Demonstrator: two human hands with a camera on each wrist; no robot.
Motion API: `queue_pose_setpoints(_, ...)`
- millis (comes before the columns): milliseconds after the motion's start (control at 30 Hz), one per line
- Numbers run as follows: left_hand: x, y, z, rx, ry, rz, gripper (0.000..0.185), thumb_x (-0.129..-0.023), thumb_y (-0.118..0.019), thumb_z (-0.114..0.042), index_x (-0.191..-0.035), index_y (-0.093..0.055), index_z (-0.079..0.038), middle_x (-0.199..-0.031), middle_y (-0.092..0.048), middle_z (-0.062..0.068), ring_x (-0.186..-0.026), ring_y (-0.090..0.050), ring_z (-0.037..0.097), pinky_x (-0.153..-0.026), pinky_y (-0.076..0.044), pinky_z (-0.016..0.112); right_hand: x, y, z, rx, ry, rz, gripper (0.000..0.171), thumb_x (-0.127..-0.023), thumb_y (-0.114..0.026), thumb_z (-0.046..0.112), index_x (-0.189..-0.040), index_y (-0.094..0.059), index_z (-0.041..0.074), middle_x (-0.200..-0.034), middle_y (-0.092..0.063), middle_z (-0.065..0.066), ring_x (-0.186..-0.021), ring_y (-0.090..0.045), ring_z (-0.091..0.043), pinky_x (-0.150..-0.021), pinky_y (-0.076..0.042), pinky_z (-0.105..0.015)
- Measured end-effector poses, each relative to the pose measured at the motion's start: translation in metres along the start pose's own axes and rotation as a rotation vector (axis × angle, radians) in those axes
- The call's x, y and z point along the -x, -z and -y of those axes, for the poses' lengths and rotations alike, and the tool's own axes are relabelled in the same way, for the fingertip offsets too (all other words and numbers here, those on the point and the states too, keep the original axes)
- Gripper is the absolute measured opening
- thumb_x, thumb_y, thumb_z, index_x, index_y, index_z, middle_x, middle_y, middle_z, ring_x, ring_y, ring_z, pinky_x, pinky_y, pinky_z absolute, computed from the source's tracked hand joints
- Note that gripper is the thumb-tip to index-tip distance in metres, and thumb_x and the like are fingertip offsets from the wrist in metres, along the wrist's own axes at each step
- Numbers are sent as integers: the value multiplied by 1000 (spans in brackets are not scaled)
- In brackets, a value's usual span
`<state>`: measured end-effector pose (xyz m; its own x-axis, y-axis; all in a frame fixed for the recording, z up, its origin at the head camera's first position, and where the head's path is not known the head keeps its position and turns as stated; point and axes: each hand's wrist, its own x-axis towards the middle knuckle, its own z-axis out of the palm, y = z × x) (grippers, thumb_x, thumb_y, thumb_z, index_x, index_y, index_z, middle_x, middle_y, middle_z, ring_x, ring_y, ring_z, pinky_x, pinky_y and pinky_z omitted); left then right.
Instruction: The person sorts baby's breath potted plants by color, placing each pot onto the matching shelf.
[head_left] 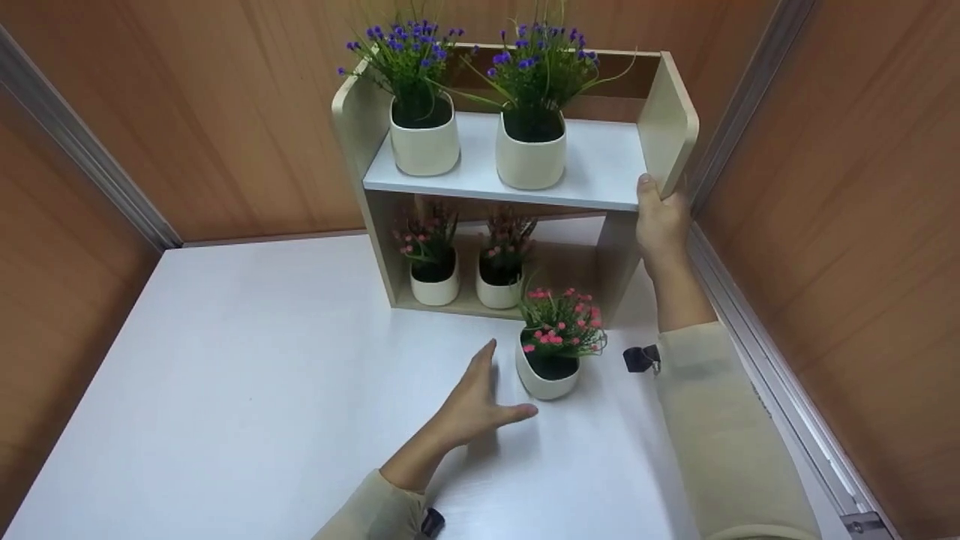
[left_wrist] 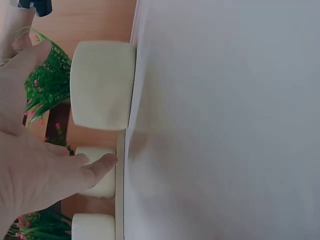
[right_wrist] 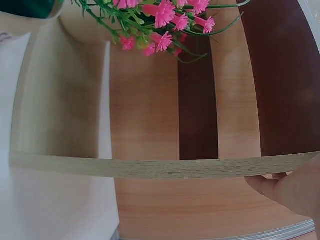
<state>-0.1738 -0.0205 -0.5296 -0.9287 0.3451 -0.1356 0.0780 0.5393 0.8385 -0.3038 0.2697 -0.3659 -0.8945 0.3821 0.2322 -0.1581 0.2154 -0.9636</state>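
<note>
A white pot of pink artificial flowers (head_left: 551,379) stands on the table in front of a two-tier wooden shelf (head_left: 510,196). Beside that pot, on its left, is my left hand (head_left: 476,409), thumb and fingers spread apart and holding nothing. In the left wrist view the same hand (left_wrist: 45,165) reaches toward the pot (left_wrist: 102,85) without visible contact. My right hand (head_left: 664,225) grips the shelf's right side panel near the upper board. From the right wrist view, that hand's fingers (right_wrist: 265,186) lie against the panel's outer side (right_wrist: 200,168).
Two white pots with purple flowers (head_left: 424,146) (head_left: 531,161) stand on the upper board. Two pots with pink flowers (head_left: 435,289) (head_left: 499,291) sit on the lower level. Wood-look walls (head_left: 225,112) with metal rails (head_left: 780,375) enclose the white table (head_left: 225,390).
</note>
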Motion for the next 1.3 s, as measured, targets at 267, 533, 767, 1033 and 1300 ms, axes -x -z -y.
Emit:
queue_pose_setpoints(267,-19,-17,-10,-16,-34,15,129,-82,-95,-45,-172,-15,2,-179,-23,27,-167,-26,42,-136,-28,56,0,0,0,-27,-10,-5,60,-114,-51,35,-163,-35,4,-157,-49,-14,-150,-44,-22,-135,-28,-38)
queue_pose_setpoints(533,-43,-29,-19,-22,-88,-13,130,-80,-97,-42,-170,-16,7,-172,-34,30,-161,-38,43,-132,-37,57,0,2,0,-9,-44,-12,65,-114,-50,36,-169,-27,9,-166,-44,-15,-160,-38,-24,-140,-20,-40)
queue_pose_setpoints(767,-52,-32,-22,-77,-106,-44,131,-78,-98,-42,-169,-17,6,-166,-42,29,-154,-47,42,-128,-43,54,0,0,1,-4,-55,-20,64,-114,-50,36,-166,-31,4,-165,-45,-17,-158,-41,-26,-139,-23,-40)
queue_pose_setpoints(1033,-59,-26,-19,-4,-143,-14,123,-77,-100,-36,-167,-24,0,-163,-49,22,-152,-52,36,-128,-43,52,-1,-1,1,-26,-48,-12,64,-115,-49,35,-167,-28,5,-165,-43,-17,-159,-40,-26,-139,-24,-39)
queue_pose_setpoints(1300,-66,-19,-25,2,-156,0,117,-79,-100,-34,-167,-28,-5,-165,-51,16,-155,-50,32,-130,-41,51,-1,0,0,-14,-15,-2,61,-114,-49,34,-165,-32,4,-163,-44,-17,-158,-39,-24,-138,-23,-38)
